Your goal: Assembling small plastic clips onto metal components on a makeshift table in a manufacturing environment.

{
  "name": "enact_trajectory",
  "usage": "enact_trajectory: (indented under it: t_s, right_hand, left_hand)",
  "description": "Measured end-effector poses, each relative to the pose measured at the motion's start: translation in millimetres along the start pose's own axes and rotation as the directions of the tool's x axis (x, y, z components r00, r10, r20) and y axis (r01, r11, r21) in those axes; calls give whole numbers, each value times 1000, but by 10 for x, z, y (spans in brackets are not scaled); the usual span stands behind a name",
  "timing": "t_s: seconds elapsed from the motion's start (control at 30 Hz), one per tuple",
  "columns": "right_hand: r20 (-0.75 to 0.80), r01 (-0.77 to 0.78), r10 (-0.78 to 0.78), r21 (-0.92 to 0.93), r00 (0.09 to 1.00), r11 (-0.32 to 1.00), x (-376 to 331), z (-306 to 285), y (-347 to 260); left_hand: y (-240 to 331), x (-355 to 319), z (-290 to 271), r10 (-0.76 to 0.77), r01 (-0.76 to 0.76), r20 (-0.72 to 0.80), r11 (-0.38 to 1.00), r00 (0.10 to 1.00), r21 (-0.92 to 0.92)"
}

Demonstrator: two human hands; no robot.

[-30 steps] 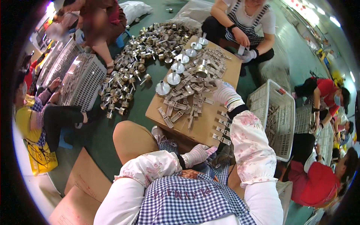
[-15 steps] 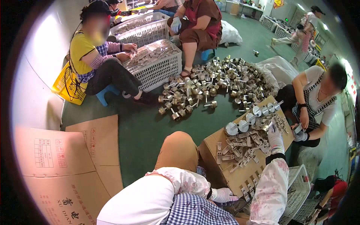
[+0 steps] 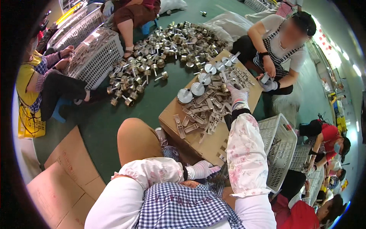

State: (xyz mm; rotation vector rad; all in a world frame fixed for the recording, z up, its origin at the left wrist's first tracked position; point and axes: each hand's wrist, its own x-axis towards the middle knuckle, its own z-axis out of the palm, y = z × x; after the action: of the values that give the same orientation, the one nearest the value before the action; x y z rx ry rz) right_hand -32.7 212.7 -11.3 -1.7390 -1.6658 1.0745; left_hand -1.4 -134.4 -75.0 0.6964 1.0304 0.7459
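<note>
Gloved right hand [image 3: 237, 92] reaching over metal parts on a cardboard surface [image 3: 213, 143].
Its fingers are curling down onto the flat metal brackets [image 3: 207, 108]; whether they are gripping one, I cannot tell. Round metal discs [image 3: 191, 91] are lying just left of the fingers. The left hand [image 3: 202, 168] is resting in the lap, fingers loosely closed, holding nothing visible.

We look down from head height through one wide fisheye view, close above the cardboard box [image 3: 213, 143], facing forward across it toward the green floor [image 3: 126, 114] beyond
</note>
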Motion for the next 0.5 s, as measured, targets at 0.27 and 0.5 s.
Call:
enact_trajectory:
  t_s: [0.27,0.5]
  right_hand:
    - [99,34,-225,853,969,522,-342,-770,-298]
    - [111,83,-260,768,959,635,-1447,-1613,274]
  left_hand:
    - [2,-19,-34,149,-147,-1,973,989,180]
    - [61,-31,-26,-127,127,-3,990,992,63]
